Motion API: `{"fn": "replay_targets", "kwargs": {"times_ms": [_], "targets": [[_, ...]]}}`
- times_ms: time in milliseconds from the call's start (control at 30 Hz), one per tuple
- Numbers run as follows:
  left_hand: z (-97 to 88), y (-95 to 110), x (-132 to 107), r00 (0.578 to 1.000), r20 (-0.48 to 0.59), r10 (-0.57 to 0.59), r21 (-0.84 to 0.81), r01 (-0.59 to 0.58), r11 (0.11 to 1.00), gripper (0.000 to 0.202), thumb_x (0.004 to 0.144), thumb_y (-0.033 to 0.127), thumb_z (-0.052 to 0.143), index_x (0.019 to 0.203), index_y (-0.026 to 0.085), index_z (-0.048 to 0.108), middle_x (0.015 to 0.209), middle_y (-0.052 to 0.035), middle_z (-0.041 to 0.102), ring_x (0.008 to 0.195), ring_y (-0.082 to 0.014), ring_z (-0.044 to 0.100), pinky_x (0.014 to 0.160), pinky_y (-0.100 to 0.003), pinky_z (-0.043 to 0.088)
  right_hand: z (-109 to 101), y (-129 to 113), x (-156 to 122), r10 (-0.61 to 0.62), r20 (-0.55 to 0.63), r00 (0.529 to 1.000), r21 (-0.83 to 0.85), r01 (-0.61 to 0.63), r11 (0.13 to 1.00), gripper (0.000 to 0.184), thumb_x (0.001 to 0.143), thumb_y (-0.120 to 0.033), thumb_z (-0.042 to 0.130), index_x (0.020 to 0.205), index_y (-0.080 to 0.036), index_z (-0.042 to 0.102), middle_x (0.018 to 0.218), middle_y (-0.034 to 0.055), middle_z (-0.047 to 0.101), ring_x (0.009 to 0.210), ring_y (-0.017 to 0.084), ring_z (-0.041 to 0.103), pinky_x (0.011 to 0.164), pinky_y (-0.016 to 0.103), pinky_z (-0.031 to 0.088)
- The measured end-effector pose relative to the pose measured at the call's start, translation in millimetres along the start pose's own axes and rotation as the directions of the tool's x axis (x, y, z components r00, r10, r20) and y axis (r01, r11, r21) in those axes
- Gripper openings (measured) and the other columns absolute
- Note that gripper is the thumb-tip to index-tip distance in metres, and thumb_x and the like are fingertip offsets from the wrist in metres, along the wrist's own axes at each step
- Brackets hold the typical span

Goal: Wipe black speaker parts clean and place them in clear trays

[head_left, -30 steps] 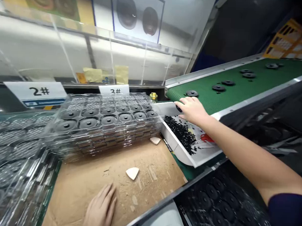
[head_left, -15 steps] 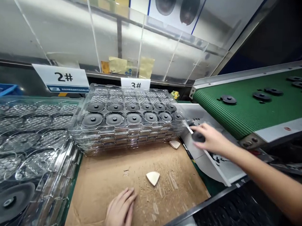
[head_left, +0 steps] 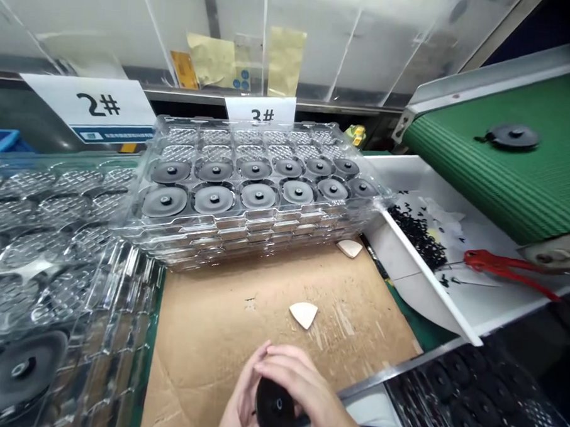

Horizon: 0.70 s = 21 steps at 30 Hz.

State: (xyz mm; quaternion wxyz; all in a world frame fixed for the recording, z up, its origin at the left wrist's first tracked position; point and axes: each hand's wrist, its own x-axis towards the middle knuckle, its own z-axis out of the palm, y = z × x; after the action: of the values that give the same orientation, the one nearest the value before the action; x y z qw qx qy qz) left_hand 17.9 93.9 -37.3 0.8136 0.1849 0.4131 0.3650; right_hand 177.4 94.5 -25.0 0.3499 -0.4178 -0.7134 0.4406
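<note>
A black round plastic disc (head_left: 272,413) with a small central hub is held low over the cardboard, near the bottom edge of the view. My left hand (head_left: 240,401) is closed around its left side. From the right, my right hand (head_left: 308,381) curls over its top edge, fingertips meeting those of the left. The disc's lower part and some fingers are hidden. Beyond the hands, two pale triangular pads (head_left: 304,314) lie apart on the cardboard sheet (head_left: 214,317).
Stacked clear trays (head_left: 246,227) hold two rows of similar discs. More clear trays (head_left: 116,288) stand at left. At right are a green conveyor (head_left: 552,149) carrying one disc, a white bin (head_left: 424,279) with small black bits, red-handled pliers (head_left: 495,262) and a tray of black discs (head_left: 475,398).
My right hand has brought the disc from beside the white bin to my left hand at the bottom. Both hands now grip it. The camera has tilted down and closer.
</note>
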Motion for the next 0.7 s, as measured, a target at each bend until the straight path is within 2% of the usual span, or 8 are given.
{"fn": "replay_targets", "kwargs": {"times_ms": [67, 167, 233, 300, 367, 433, 533, 700], "targets": [[3.5, 0.7, -4.1, 0.995, 0.032, -0.090, -0.073, 0.093, 0.993, 0.080, 0.051, 0.047, 0.084, 0.125, 0.033, 0.058, 0.139, -0.0074, 0.054, 0.130, -0.0311, 0.045, 0.104, -0.036, 0.040, -1.6, -2.8, -4.1, 0.018, -0.012, 1.000, -0.026, -0.018, 0.999, 0.087, 0.067, -0.061, 0.071, 0.141, -0.029, 0.039, 0.133, 0.0114, 0.056, 0.127, 0.030, 0.046, 0.104, 0.044, 0.039], [7.3, 1.2, -10.7, 0.982, 0.110, -0.152, -0.205, 0.173, 0.963, 0.064, 0.066, 0.046, 0.076, 0.126, 0.036, 0.056, 0.145, -0.0053, 0.047, 0.126, -0.0303, 0.050, 0.103, -0.041, 0.040, -11.6, -5.5, -14.2, 0.055, -0.029, 0.998, -0.141, -0.058, 0.988, 0.089, 0.068, -0.065, 0.067, 0.143, -0.029, 0.035, 0.140, 0.0123, 0.048, 0.130, 0.034, 0.041, 0.104, 0.050, 0.038], [9.3, 2.3, -13.6, 0.980, 0.142, -0.140, -0.260, 0.173, 0.950, 0.057, 0.070, 0.043, 0.074, 0.124, 0.038, 0.056, 0.142, -0.0053, 0.051, 0.122, -0.0305, 0.054, 0.101, -0.043, 0.042, -22.4, -1.1, -19.0, 0.132, -0.144, 0.981, -0.287, -0.169, 0.943, 0.073, 0.077, -0.063, 0.059, 0.141, -0.034, 0.038, 0.143, 0.0095, 0.044, 0.131, 0.035, 0.039, 0.102, 0.053, 0.038], [11.1, 4.7, -14.4, 0.984, 0.150, -0.097, -0.286, 0.137, 0.948, 0.055, 0.068, 0.039, 0.076, 0.121, 0.039, 0.058, 0.136, -0.0055, 0.057, 0.121, -0.0306, 0.055, 0.099, -0.044, 0.044, -33.3, 10.3, -18.8, 0.211, -0.300, 0.930, -0.407, -0.325, 0.854, 0.051, 0.088, -0.051, 0.050, 0.136, -0.035, 0.045, 0.140, 0.0092, 0.046, 0.125, 0.033, 0.043, 0.099, 0.055, 0.039], [12.7, 8.3, -13.9, 0.990, 0.135, -0.040, -0.293, 0.078, 0.953, 0.052, 0.069, 0.035, 0.076, 0.118, 0.039, 0.060, 0.135, -0.0046, 0.058, 0.122, -0.0296, 0.054, 0.098, -0.041, 0.045, -40.7, 26.1, -12.9, 0.246, -0.395, 0.885, -0.454, -0.421, 0.785, 0.039, 0.091, -0.038, 0.048, 0.129, -0.031, 0.053, 0.132, 0.0118, 0.052, 0.115, 0.034, 0.047, 0.095, 0.058, 0.039], [14.5, 12.3, -13.2, 0.993, 0.120, 0.017, -0.289, 0.018, 0.957, 0.048, 0.071, 0.037, 0.074, 0.117, 0.038, 0.060, 0.133, -0.0035, 0.060, 0.123, -0.0278, 0.053, 0.099, -0.038, 0.044, -43.9, 41.8, -2.8, 0.264, -0.390, 0.882, -0.464, -0.436, 0.771, 0.036, 0.089, -0.031, 0.054, 0.124, -0.025, 0.058, 0.127, 0.0150, 0.055, 0.110, 0.034, 0.049, 0.093, 0.059, 0.039], [17.8, 17.1, -13.1, 0.992, 0.107, 0.066, -0.251, -0.038, 0.967, 0.043, 0.075, 0.043, 0.068, 0.117, 0.040, 0.060, 0.129, 0.0002, 0.063, 0.123, -0.0251, 0.054, 0.100, -0.034, 0.044, -46.0, 57.2, 14.7, 0.269, -0.389, 0.881, -0.461, -0.439, 0.771, 0.031, 0.089, -0.027, 0.056, 0.119, -0.019, 0.058, 0.124, 0.0130, 0.056, 0.110, 0.029, 0.052, 0.094, 0.053, 0.041], [23.9, 16.5, -12.3, 0.987, 0.145, 0.070, -0.223, -0.036, 0.974, 0.041, 0.080, 0.046, 0.060, 0.121, 0.041, 0.058, 0.127, 0.0039, 0.064, 0.121, -0.0244, 0.055, 0.100, -0.031, 0.046, -52.5, 55.0, 26.5, 0.259, -0.392, 0.883, -0.363, -0.406, 0.839, 0.025, 0.092, -0.030, 0.054, 0.112, -0.016, 0.059, 0.112, 0.0069, 0.061, 0.102, 0.020, 0.059, 0.089, 0.043, 0.048]]}}
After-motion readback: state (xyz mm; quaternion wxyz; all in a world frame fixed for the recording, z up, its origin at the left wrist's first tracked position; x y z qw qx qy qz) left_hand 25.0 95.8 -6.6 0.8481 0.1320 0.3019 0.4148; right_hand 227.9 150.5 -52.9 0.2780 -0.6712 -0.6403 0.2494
